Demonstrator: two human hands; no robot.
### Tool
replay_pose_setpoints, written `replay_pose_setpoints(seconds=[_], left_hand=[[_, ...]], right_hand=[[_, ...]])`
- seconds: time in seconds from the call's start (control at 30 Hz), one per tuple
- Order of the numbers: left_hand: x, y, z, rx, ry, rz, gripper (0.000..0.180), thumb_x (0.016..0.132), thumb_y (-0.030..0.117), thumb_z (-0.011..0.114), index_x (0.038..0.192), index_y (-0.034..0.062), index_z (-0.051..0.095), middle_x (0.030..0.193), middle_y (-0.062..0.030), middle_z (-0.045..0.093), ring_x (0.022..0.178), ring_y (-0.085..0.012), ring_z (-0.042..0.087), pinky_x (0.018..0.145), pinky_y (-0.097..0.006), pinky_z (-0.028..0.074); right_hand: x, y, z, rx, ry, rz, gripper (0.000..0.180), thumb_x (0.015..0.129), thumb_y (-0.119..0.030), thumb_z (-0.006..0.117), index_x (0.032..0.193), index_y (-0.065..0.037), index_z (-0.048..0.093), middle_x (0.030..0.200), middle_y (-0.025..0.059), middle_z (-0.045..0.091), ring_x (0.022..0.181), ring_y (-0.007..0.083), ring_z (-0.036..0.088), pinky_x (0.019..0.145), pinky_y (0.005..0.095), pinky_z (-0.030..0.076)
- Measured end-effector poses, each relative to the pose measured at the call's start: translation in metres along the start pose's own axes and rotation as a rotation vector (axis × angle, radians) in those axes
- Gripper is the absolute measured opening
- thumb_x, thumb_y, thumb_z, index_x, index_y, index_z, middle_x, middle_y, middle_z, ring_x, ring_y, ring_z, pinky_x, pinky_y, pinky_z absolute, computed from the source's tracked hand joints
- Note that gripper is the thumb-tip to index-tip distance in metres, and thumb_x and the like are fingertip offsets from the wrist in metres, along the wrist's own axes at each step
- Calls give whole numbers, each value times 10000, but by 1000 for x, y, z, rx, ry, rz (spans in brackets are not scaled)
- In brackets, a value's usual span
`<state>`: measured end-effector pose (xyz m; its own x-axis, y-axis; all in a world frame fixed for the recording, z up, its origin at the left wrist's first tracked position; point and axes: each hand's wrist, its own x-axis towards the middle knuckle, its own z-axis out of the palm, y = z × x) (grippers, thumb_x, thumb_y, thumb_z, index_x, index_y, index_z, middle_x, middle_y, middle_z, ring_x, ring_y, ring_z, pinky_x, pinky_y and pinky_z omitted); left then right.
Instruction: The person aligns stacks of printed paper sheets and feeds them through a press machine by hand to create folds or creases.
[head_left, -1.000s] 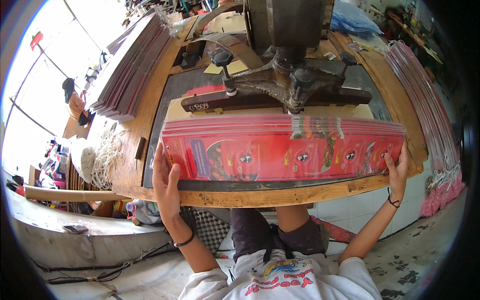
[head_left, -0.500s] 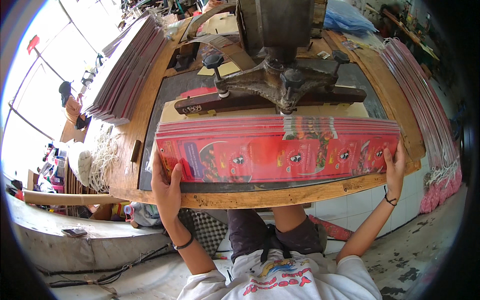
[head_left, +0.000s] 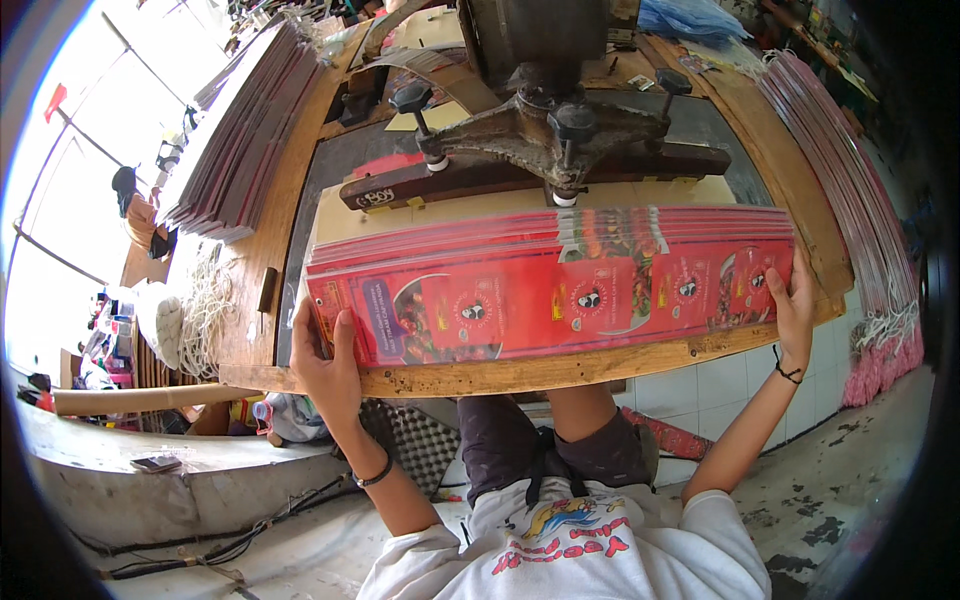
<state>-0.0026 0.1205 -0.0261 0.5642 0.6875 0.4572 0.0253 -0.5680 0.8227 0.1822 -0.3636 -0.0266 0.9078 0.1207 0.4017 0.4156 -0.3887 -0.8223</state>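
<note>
The press [head_left: 545,60] ran off the top edge; the red stack [head_left: 550,290] hid the bench [head_left: 560,370] beneath and both palms.

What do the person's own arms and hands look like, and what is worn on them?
Both forearms are bare, coming up from the lower edge. The left hand has a thin dark band around its wrist, and the right hand has a similar thin dark band. No gloves or rings can be made out. Short white sleeves of a printed T-shirt cover the upper arms.
</note>
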Motion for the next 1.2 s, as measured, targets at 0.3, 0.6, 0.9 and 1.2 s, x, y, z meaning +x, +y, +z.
replay_pose_setpoints(seconds=[0.3, 0.6, 0.9, 1.2], left_hand=[[-6, 12, 6, 268, 48, 53, 471, 895, 186, 578, 1265, -82, 460, 1150, -233, 580, 1033, -291, 582, 898, -368, 443], [-8, 22, 9, 367, -13, 177, 493, 873, 124, 550, 1343, 45, 425, 1334, -216, 449, 1222, -374, 448, 986, -441, 380], [-17, 40, 20, 698, -88, 533, 590, 752, 344, 694, 1291, 168, 532, 1409, -131, 413, 1310, -331, 367, 1091, -478, 211], [-52, 92, 68, 453, -608, 609, 1039, 578, 661, 686, 1346, 12, 424, 1463, -115, 328, 1372, -269, 270, 1128, -515, 126]], right_hand=[[-3, -5, 3, 84, -15, 61, 622, 923, -253, 566, 1400, 43, 299, 1389, 147, 400, 1266, 199, 391, 1064, 317, 262], [0, 0, 5, -63, 96, -27, 601, 919, -237, 563, 1400, 23, 313, 1445, 150, 342, 1340, 221, 315, 1105, 340, 213], [-9, -13, 18, -592, 295, -268, 422, 870, -269, 626, 1237, -70, 556, 1321, 103, 517, 1272, 262, 414, 1065, 414, 291], [-24, -48, 49, -797, 136, -530, 401, 834, -423, 615, 1103, -129, 653, 1308, 68, 535, 1245, 245, 451, 1089, 495, 188]])
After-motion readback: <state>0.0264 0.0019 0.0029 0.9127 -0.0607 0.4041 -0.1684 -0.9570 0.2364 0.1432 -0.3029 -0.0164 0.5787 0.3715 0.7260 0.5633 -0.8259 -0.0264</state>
